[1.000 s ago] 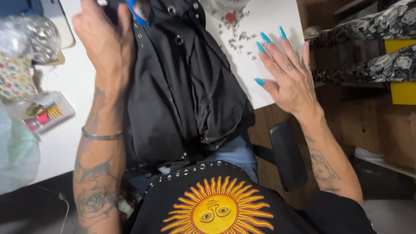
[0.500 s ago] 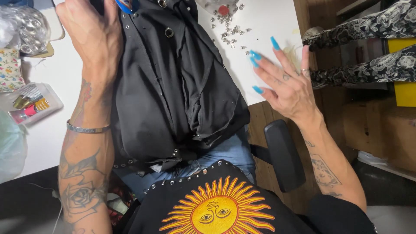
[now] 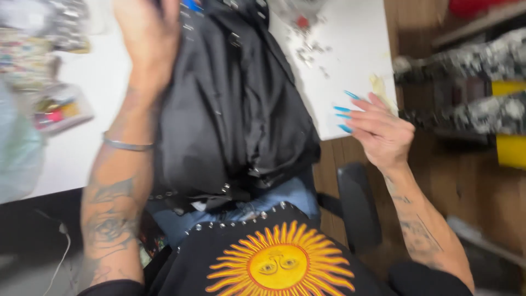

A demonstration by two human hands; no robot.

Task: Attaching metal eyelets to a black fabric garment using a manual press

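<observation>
Studded black sun-print top (image 3: pixel 279 263), blue nails (image 3: pixel 344 112)

Single view only: head-worn camera, looked steeply down over wearer's own chest and lap. Faced forward toward white table (image 3: pixel 350 66), which filled far half of frame. Very near: left hand (image 3: pixel 145 38) rose at far left, cut by top edge; right hand (image 3: pixel 381 131) sat at right, by table's near corner. Wooden floor (image 3: pixel 455 186) at right. Picture motion-blurred. No second view to share scene.

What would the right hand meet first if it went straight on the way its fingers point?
Probably the white table: the right hand points left with its fingertips at the table's corner edge. The black garment lies beyond; depth is unclear.
</observation>
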